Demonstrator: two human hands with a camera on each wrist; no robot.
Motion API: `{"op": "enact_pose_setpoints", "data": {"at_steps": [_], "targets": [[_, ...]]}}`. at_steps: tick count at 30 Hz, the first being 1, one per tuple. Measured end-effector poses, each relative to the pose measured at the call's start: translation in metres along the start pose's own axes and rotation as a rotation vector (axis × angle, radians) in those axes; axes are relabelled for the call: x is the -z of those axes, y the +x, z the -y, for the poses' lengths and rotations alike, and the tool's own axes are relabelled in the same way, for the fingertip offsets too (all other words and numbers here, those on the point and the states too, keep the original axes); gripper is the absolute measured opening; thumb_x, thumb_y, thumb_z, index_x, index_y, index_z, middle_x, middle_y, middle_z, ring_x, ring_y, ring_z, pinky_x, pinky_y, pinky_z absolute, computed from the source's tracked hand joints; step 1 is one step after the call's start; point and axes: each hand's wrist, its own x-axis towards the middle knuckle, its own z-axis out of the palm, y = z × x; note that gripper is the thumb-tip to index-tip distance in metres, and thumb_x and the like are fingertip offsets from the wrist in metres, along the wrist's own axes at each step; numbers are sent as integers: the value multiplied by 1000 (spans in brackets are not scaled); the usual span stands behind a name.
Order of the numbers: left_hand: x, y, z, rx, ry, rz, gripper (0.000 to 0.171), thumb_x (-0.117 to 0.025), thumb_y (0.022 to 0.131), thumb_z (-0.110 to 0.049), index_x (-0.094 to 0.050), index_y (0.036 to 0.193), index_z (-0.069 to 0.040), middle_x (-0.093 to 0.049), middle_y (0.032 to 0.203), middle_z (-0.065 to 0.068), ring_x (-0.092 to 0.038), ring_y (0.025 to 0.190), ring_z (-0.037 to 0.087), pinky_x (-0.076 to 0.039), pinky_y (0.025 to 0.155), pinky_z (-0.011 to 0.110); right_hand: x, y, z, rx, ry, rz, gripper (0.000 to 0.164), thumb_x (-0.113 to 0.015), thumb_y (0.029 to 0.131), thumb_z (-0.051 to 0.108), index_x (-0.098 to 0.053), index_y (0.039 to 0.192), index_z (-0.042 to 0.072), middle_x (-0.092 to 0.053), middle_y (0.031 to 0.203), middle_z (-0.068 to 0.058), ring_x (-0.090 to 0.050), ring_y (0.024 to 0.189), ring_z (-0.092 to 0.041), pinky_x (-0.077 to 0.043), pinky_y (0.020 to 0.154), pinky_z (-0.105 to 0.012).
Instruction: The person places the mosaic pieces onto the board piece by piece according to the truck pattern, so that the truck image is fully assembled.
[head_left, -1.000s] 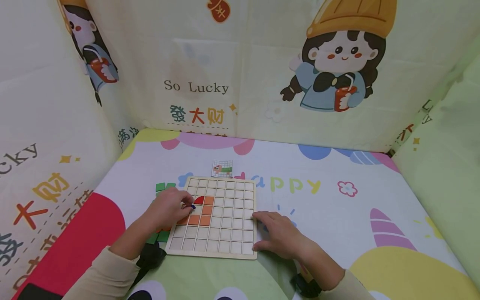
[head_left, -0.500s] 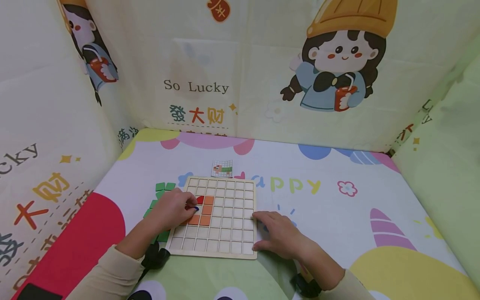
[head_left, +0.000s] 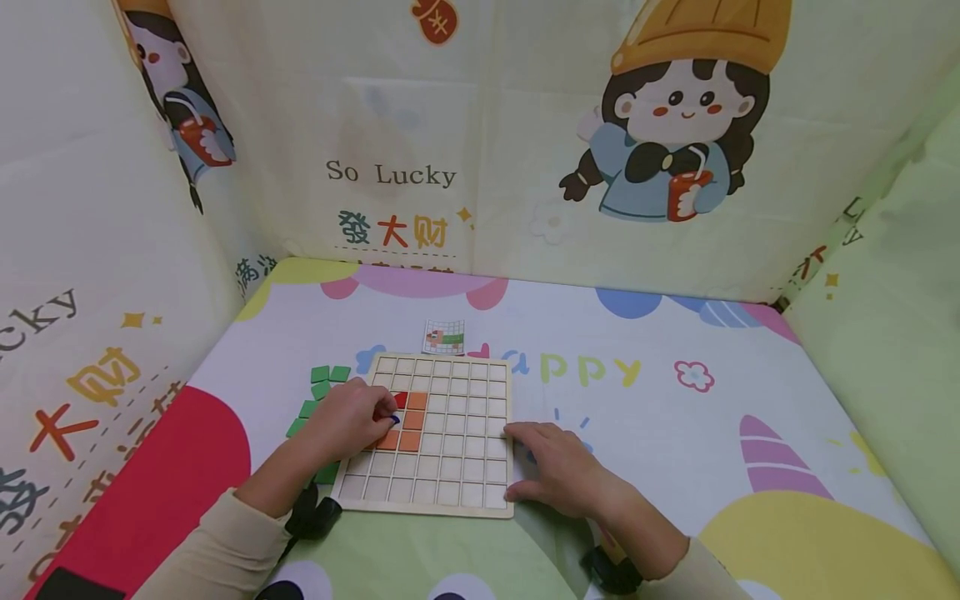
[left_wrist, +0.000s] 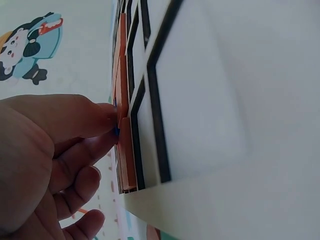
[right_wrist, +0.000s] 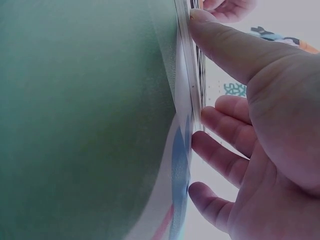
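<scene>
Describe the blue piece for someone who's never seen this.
Find the pale grid board, then the left hand over its left edge. That hand pinches the small blue piece, whose dark blue sets it apart from the red piece and orange squares near it.

We see a plain cream left sleeve (head_left: 213,546) and a right sleeve (head_left: 697,575) to match. A chunky black wrist camera (head_left: 313,518) is by the left cuff, with a second black camera (head_left: 613,573) by the right. Our hands are bare.

One printed backdrop (head_left: 525,125) is rising along the tabletop (head_left: 660,442)'s far edge. One purple-striped motif (head_left: 782,454) is showing near the right edge.
</scene>
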Motion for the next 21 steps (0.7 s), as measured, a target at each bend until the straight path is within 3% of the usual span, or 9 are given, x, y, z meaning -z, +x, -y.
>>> {"op": "enact_pose_setpoints", "data": {"at_steps": [21], "targets": [[-1,-1,1,10,13,7,10,-79,86,-17,-73,92,-12,-62,79,-5,-49,78,16,-44,64,31,0,0,1,-6,1,1,74,-85,79,35,-53,139,7,-56,138,-11,-51,127,-34,-40,99,-58]]}}
